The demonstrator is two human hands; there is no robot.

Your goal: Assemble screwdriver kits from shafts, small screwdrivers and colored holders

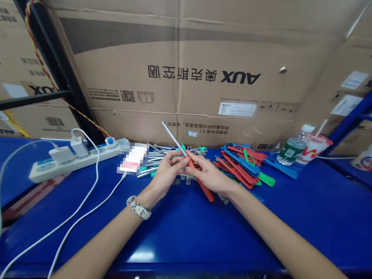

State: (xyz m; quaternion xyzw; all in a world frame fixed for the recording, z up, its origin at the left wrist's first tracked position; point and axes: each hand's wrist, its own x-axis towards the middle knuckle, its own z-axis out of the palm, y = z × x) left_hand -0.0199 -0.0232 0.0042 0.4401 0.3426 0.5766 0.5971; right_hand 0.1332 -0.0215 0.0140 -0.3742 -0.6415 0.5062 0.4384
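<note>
A slim metal rod with a red plastic handle (pixel 206 191) slants across the middle of the view, its bare metal end up and to the left. Both of my hands meet where metal and red part join. Fingers of my left hand (pixel 168 170) are closed around the metal side, with a pale watch on that wrist. My right hand (pixel 209 175) pinches the red part from the right. Behind the hands lies a pile of metal rods (pixel 156 158), partly covered by them. Small clear and metal pieces (pixel 186 180) show just below the fingers.
Right of my hands lies a heap of red, blue and green plastic handles (pixel 242 164). Beyond it stand a water bottle (pixel 289 150) and a red-white cup (pixel 314 150). A power strip (pixel 78 158) with white cables and a blurred-out phone (pixel 133 158) are left. Cardboard (pixel 200 46) walls the back.
</note>
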